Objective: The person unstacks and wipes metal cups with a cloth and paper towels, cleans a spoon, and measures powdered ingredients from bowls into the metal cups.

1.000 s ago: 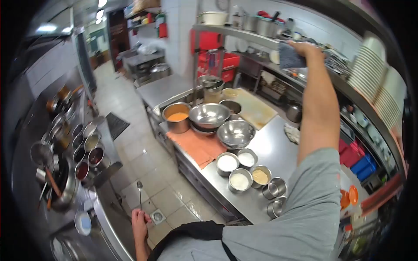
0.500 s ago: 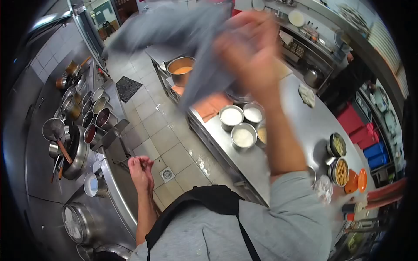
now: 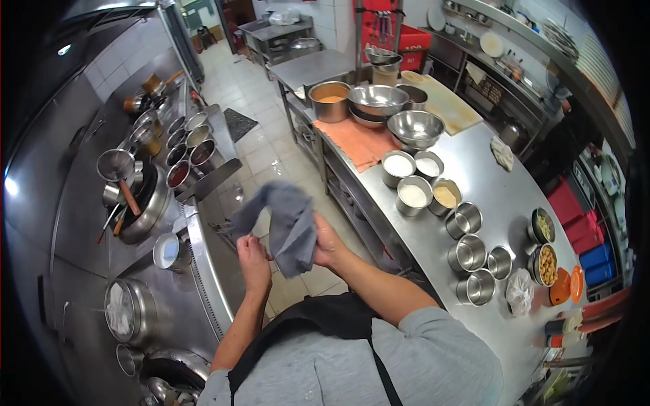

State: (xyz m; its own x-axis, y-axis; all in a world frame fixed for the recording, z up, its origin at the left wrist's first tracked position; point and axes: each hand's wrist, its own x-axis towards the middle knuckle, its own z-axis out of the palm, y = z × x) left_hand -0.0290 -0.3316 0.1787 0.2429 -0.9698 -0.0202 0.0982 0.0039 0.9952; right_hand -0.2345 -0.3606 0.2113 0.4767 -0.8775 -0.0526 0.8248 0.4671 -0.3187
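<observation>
Gripping a grey cloth [image 3: 292,227] near the middle of the frame, the right hand [image 3: 328,242] presses against the cloth's right side, with the back of the hand turned to the right. Its fingers are mostly hidden behind the fabric, so how tightly they close cannot be told, but the hold is narrow, with cloth filling the grasp. The cloth is bunched and hangs in folds, one flap arching over to the left.

Just below that flap, the left hand [image 3: 253,260] has its fingers curled inward with little gap between them. Whether they pinch the cloth's edge or only sit beside it cannot be told.

Both hands are above the tiled floor [image 3: 261,145], between the stove counter [image 3: 211,271] at the left of the frame and the steel table [image 3: 467,162] at the right. On the table, right of centre, stand containers of white contents [image 3: 413,194], with steel cups [image 3: 468,253] below them in the frame. An orange cloth [image 3: 362,145] lies upper centre, beside a pot of orange liquid [image 3: 330,111]. A clear plastic bag [image 3: 520,292] sits lower right, near a bowl of tan pieces [image 3: 547,265].
</observation>
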